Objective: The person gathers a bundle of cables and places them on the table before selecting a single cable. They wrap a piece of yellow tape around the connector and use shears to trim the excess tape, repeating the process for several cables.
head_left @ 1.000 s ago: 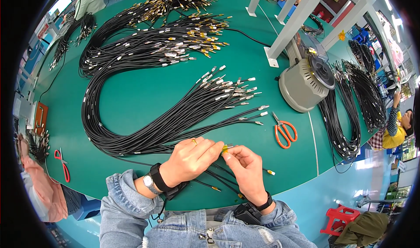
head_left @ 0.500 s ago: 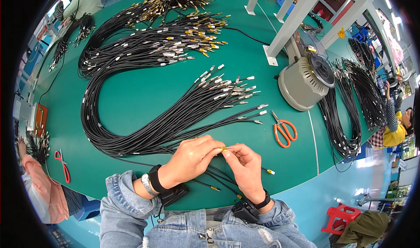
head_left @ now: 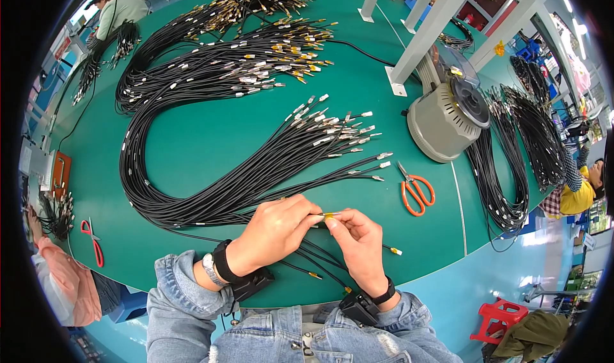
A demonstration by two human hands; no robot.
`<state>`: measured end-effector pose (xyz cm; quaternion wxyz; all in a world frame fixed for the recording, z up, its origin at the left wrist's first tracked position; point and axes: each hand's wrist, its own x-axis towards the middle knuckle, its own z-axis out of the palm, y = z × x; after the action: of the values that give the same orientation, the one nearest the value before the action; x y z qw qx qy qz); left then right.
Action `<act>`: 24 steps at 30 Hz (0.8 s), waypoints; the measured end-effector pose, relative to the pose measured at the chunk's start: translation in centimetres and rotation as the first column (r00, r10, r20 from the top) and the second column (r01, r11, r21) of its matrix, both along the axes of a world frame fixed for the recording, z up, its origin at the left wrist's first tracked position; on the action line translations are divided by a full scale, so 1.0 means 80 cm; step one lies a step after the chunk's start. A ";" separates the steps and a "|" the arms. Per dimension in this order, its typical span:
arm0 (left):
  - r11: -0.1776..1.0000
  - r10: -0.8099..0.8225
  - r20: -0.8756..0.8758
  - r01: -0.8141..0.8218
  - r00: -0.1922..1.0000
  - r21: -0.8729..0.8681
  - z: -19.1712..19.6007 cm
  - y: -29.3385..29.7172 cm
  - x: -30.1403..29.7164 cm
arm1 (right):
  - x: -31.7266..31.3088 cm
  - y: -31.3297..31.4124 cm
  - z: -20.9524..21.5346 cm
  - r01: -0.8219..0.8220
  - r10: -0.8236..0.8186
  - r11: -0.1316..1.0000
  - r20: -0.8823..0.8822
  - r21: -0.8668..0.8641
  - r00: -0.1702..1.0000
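My left hand (head_left: 276, 230) and my right hand (head_left: 359, 243) meet above the near edge of the green table, both with fingertips pinched. Between them runs a thin cable end with a small yellow band (head_left: 329, 215). The left fingers grip its slim metallic tip, while the right thumb and finger hold it beside the band. Just beyond my hands lies a thick bundle of black cables (head_left: 249, 177), curved in a U, with white-tagged ends fanning to the right. A few loose cables with yellow ends (head_left: 314, 275) pass under my hands.
Orange-handled snips (head_left: 417, 193) lie right of the bundle, below a round grey machine (head_left: 444, 123) and metal posts (head_left: 416, 49). Red-handled scissors (head_left: 94, 241) are at the left edge. More cable bundles (head_left: 217, 75) cover the back; others hang over the right edge. Co-workers sit around.
My left hand has shifted slightly left, and more of the cable tip and yellow band shows between my fingers. At the far left back, a co-worker's head has come lower into view.
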<state>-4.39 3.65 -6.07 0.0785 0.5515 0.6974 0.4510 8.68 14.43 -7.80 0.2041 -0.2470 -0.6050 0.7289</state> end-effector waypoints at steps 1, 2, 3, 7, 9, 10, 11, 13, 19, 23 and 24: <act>1.000 -0.001 -0.051 0.002 0.999 0.015 0.000 0.000 0.001 | 0.000 0.000 0.000 0.005 -0.005 1.000 -0.009 0.008 1.000; 1.000 -0.002 -0.102 0.005 0.995 0.030 0.000 0.000 0.002 | 0.000 0.000 0.000 0.006 -0.006 1.000 -0.009 0.009 1.000; 0.999 -0.002 -0.102 0.006 0.995 0.031 -0.002 0.001 0.003 | 0.000 0.000 0.001 0.011 -0.011 1.000 -0.008 0.008 1.000; 0.997 0.046 -0.193 -0.033 0.980 0.069 -0.009 0.000 0.005 | -0.001 -0.001 0.003 0.026 -0.026 1.000 -0.004 -0.003 1.000; 0.996 0.059 -0.200 -0.045 0.978 0.077 -0.010 0.000 0.006 | -0.002 -0.002 0.005 0.037 -0.037 0.999 0.000 -0.020 0.999; 0.995 0.066 -0.203 -0.050 0.977 0.081 -0.011 0.000 0.006 | -0.003 -0.002 0.005 0.037 -0.037 0.999 -0.001 -0.020 0.999; 0.995 0.066 -0.203 -0.050 0.977 0.082 -0.012 0.000 0.006 | -0.003 -0.002 0.005 0.043 -0.043 0.999 0.003 -0.023 0.999; 0.993 0.068 -0.166 -0.050 0.984 0.111 -0.013 0.001 0.006 | -0.005 -0.002 0.006 0.055 -0.054 0.998 0.010 -0.031 0.998; 0.994 0.065 -0.113 -0.054 0.991 0.099 -0.010 0.000 0.005 | -0.006 0.000 0.010 0.050 -0.047 0.996 0.043 -0.073 0.998; 0.999 0.042 0.096 -0.043 0.995 0.003 -0.012 -0.001 0.005 | -0.009 0.002 0.011 0.055 -0.045 0.988 0.070 -0.141 0.997; 0.999 0.040 0.170 -0.038 0.985 -0.017 -0.011 -0.001 0.005 | -0.011 0.001 0.013 0.075 -0.065 0.986 0.071 -0.151 0.995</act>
<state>-4.00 3.57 -6.93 0.1326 0.4968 0.7018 0.4931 7.76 14.51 -6.78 0.1899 -0.3069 -0.5443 0.7573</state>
